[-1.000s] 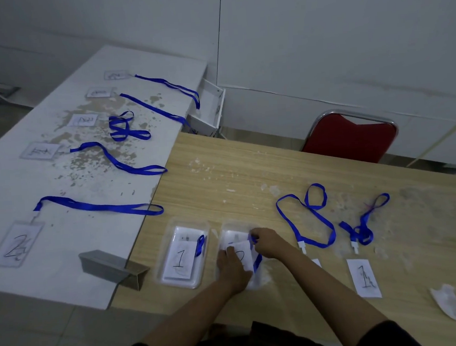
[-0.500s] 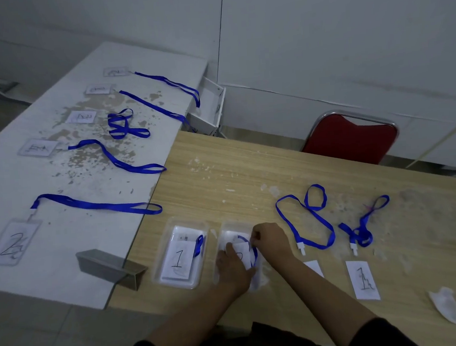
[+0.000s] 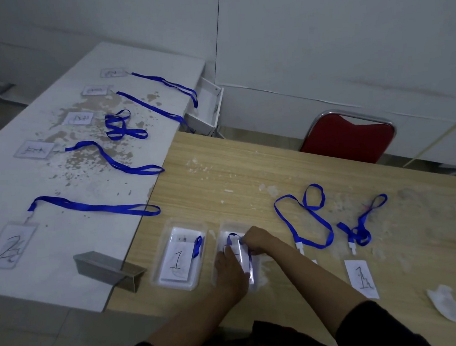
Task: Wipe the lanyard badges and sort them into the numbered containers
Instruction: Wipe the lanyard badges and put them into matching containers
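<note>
Wooden surface (image 3: 249, 176) first: tray w/ the "1" card (image 3: 177, 258) sits left of the second tray (image 3: 237, 254), where I've both hands. Left hand (image 3: 230, 271) lies flat on the badge (image 3: 243, 256), long axis running away from me; right hand (image 3: 256, 238) pinches its lanyard (image 3: 230, 238) at the far end, tucking it in.

Both forearms enter from the lower edge, bare below dark sleeves, and converge toward the same spot. Left hand (image 3: 230, 271): back of hand up, fingers extended forward and lying fairly flat, pressing downward; no curl visible. Right hand (image 3: 256, 238): positioned just beyond and to the right of the left, knuckles raised, fingers bent under in a pinching grip; fingertips themselves hidden beneath the hand. The two hands sit close together, nearly touching. Right forearm crosses diagonally from lower right; left forearm rises more steeply.
</note>
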Tool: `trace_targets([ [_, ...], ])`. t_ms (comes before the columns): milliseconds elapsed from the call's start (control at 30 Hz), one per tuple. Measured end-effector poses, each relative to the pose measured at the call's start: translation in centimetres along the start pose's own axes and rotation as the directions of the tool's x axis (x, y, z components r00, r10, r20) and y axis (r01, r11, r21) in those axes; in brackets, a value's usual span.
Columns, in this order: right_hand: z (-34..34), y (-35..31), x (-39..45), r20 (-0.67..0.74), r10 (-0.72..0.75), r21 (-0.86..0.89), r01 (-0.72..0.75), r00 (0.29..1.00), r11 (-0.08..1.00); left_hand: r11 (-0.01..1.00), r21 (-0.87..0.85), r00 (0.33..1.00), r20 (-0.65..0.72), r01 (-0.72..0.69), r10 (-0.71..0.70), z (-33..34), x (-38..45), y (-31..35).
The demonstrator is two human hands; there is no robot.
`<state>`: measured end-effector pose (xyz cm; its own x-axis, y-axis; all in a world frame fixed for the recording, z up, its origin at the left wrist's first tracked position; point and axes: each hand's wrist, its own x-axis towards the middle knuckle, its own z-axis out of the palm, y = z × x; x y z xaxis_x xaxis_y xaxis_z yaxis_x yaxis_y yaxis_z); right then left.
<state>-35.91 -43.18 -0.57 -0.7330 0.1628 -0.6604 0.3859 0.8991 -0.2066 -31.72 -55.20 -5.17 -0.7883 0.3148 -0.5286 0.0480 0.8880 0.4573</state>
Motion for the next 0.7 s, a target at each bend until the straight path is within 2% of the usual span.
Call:
trace_targets([
  [67, 0.4, -0.2, 0.2, -0.083, -0.007, -0.073, 0.001, 0.997, 0.997, 0.998, 0.066, 1.0, 0.001, -0.002, 0.002, 0.1, -0.1, 0.0],
  [133, 0.9, 0.0, 0.3, -0.196, 0.057, -0.038, -0.066, 0.979, 0.997, 0.995, 0.095, 1.0, -0.023, 0.003, -0.001, 0.3, -0.1, -0.1],
  [233, 1.5, 0.2, 0.2, -0.286, 0.04, -0.079, -0.065, 0.957, 0.995, 0.992, 0.127, 0.997, -0.069, -0.009, 0.018, 0.4, -0.2, -0.2],
  [400, 1.1, 0.6, 0.7, -0.156, -0.141, -0.174, 0.113, 0.978, 0.978, 0.993, 0.118, 0.998, -0.058, -0.026, 0.033, 0.4, -0.4, -0.4],
  [533, 1.3, 0.8, 0.9, -0.095, -0.162, -0.127, 0.15, 0.982, 0.981, 0.988, 0.122, 0.995, -0.015, -0.094, 0.096, 0.4, -0.4, -1.2],
  [633, 1.1, 0.6, 0.9, -0.12, -0.158, -0.044, 0.153, 0.98, 0.987, 0.982, 0.147, 0.991, -0.052, -0.116, 0.125, 0.6, -0.5, -1.4],
  [700, 0.9, 0.5, 1.1, -0.112, -0.148, -0.066, 0.141, 0.983, 0.988, 0.977, 0.159, 0.985, -0.08, -0.139, 0.153, 0.5, -0.3, -1.3],
])
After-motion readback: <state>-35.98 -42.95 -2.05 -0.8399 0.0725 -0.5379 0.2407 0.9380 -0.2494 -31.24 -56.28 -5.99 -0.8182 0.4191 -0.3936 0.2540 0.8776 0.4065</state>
